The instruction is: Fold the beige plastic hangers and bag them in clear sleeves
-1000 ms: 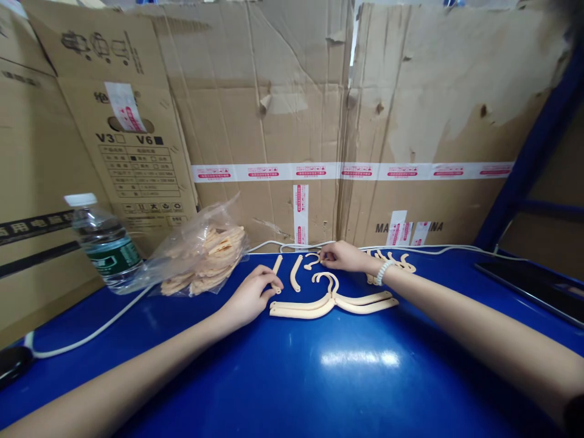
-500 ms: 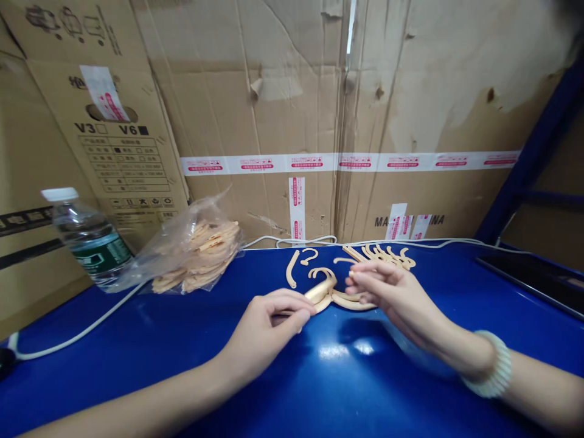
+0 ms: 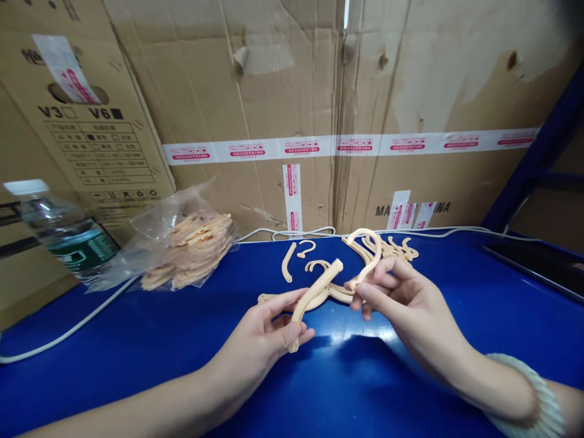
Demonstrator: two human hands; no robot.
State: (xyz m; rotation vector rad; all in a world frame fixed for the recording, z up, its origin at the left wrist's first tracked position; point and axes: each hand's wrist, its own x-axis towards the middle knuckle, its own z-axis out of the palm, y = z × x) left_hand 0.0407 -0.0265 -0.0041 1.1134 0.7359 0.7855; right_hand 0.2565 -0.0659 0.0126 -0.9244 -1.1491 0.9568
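The left hand (image 3: 269,325) gripped a curved hanger arm (image 3: 319,289) near its lower end, with the thumb laid across the piece and the fingers behind it. The upper end of this piece was inclined up and to the right. The right hand (image 3: 410,298) pinched a hanger hook (image 3: 376,246) by the lower end of its stem between thumb and fingertips, the curve of the hook being uppermost. The two held pieces were near each other but apart, above the blue tabletop (image 3: 114,353).

Behind the held pieces, the joined hangers (image 3: 322,297) lay flat on the tabletop, partly covered by the left hand and its piece. Beyond them were positioned one loose hanger arm (image 3: 287,263) and, just beside it, one loose hook (image 3: 307,248). A group of further hooks (image 3: 404,249) lay behind the right hand. A clear plastic bag (image 3: 196,249) containing many similar pale pieces was located on the left, adjacent to a green-labelled bottle (image 3: 68,237). A white bracelet (image 3: 524,389) encircled the right wrist
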